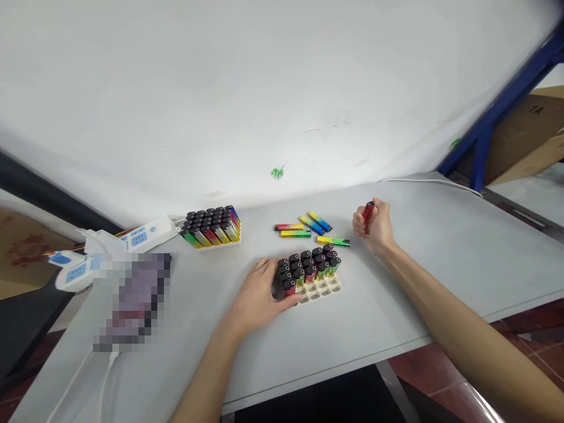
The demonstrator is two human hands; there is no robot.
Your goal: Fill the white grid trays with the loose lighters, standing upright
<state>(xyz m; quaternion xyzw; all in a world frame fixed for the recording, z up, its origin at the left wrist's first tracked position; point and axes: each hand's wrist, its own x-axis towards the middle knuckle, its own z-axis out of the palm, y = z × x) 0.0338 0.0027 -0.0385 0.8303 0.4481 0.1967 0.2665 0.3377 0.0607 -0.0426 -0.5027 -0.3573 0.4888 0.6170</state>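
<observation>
A cream tray [328, 286] stands in front of me, with several black-topped colored lighters [310, 271] upright in its back rows and bare slots along its front. My left hand [259, 294] is wrapped round the tray's left end, thumb at the front corner. To the right, my right hand [374, 226] is closed on a red lighter [368, 211], raised above the table. Between the tray and the wall, several loose lighters [295, 234] in red, yellow, green and blue lie flat.
A second tray [215, 245] full of upright lighters stands at the back left. Power strips [150, 233] and a pixelated dark object [136, 299] with a white cable [108, 370] lie at the left. The white wall [273, 106] borders the grey table [282, 358].
</observation>
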